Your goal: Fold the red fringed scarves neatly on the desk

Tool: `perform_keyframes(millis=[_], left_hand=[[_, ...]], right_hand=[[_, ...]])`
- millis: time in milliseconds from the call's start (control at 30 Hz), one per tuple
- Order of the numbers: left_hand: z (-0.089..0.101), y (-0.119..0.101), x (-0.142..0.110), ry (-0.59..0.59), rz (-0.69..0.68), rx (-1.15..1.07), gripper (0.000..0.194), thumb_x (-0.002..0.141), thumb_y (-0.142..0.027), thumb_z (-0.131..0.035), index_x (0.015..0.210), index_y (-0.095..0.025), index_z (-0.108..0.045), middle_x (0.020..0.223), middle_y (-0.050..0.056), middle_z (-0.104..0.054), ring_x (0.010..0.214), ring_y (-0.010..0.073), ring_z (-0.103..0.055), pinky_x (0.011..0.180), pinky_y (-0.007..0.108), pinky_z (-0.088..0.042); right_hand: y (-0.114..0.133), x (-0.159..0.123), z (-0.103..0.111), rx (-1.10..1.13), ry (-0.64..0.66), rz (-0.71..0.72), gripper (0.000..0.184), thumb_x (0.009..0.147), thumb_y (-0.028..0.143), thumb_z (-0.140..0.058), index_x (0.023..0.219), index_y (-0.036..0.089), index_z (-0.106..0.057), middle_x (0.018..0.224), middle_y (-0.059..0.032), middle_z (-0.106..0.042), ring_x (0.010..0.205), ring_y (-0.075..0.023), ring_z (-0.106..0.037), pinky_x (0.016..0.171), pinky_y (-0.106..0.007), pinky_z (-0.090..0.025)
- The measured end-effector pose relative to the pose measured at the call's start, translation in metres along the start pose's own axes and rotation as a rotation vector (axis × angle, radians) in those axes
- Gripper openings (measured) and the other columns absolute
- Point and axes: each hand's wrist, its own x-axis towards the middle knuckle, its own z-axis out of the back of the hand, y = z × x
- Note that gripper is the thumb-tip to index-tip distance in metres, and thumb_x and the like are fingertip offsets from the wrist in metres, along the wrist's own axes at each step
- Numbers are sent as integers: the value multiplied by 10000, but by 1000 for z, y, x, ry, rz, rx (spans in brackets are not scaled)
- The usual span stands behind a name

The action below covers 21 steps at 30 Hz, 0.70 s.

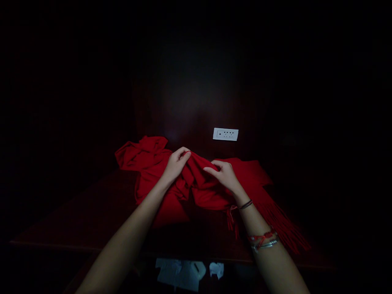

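Note:
A red fringed scarf [153, 163] lies bunched on a dark wooden table [92, 216]. My left hand [177, 163] is closed, pinching a fold of the scarf near its middle. My right hand [225, 174] rests on the cloth just to the right, fingers curled onto a raised fold. The scarf's fringe [281, 224] trails off to the right past my right forearm, which wears bracelets [263, 240].
A white wall socket [226, 134] sits on the dark panel behind the table. The table's front edge [61, 245] runs below my arms, with pale shapes [183, 273] on the floor beneath. The surroundings are very dark.

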Motion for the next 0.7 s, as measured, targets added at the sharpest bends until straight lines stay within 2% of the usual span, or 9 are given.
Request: perform_keyframes(millis=[133, 267, 333, 400, 467, 500, 600, 667, 700], left_hand=[[12, 13, 9, -233, 93, -59, 157, 757, -277, -376, 688, -162, -458, 672, -24, -482, 692, 102, -470, 635, 176, -375], [44, 33, 15, -568, 217, 28, 165, 776, -240, -334, 746, -143, -464, 717, -8, -487, 736, 118, -475, 684, 213, -371], [55, 39, 15, -640, 281, 133, 172, 773, -219, -341, 796, -122, -482, 768, 22, -500, 793, 158, -478, 742, 269, -358], [55, 38, 12, -622, 274, 302, 188, 745, -203, -398, 878, -110, -493, 870, 70, -504, 874, 210, -466, 795, 336, -332], [43, 30, 8, -522, 173, 476, 277, 723, -210, -450, 983, -122, -480, 1019, 120, -467, 975, 250, -427, 837, 389, -300], [34, 25, 6, -428, 91, 533, 319, 724, -227, -460, 1030, -138, -467, 1089, 131, -437, 1025, 255, -399, 862, 402, -279], [7, 12, -2, 35, -145, 508, 366, 760, -306, -438, 1112, -206, -433, 1202, 85, -405, 1121, 222, -336, 946, 415, -178], [-6, 9, -7, 334, -189, 419, 397, 767, -348, -432, 1150, -245, -403, 1202, 49, -436, 1120, 200, -356, 968, 426, -129], [-11, 9, -9, 427, -178, 374, 409, 761, -365, -441, 1152, -250, -405, 1185, 44, -460, 1103, 198, -380, 967, 427, -138]], right_hand=[[-9, 2, 5, -75, 45, -8, 330, 718, 430, -485, 615, 130, -576, 514, 31, -451, 503, -82, -392, 470, -188, -269], [-19, 3, 5, -110, 110, -13, 307, 719, 406, -493, 592, 138, -569, 511, 30, -463, 497, -83, -394, 466, -191, -261], [-21, 3, 2, -130, 129, -16, 289, 719, 396, -499, 599, 144, -576, 518, 25, -486, 496, -86, -401, 469, -194, -264], [-21, 2, 0, -156, 127, -19, 277, 715, 391, -505, 608, 148, -583, 526, 18, -506, 497, -91, -411, 473, -196, -268], [-20, 2, -2, -172, 106, -19, 271, 715, 388, -506, 616, 150, -587, 531, 11, -522, 499, -96, -423, 475, -198, -274], [-19, 1, -2, -171, 94, -15, 269, 717, 386, -504, 621, 150, -589, 535, 8, -531, 501, -98, -429, 477, -199, -278], [-15, 1, -2, -150, 54, 17, 268, 722, 385, -497, 642, 148, -595, 565, 1, -558, 512, -103, -445, 486, -200, -289], [-13, 1, -1, -131, 29, 34, 271, 725, 385, -492, 653, 147, -598, 576, 0, -565, 519, -104, -453, 492, -200, -297], [-13, 1, -1, -115, 19, 38, 269, 726, 384, -490, 663, 147, -600, 583, 1, -567, 525, -106, -458, 496, -200, -302]])
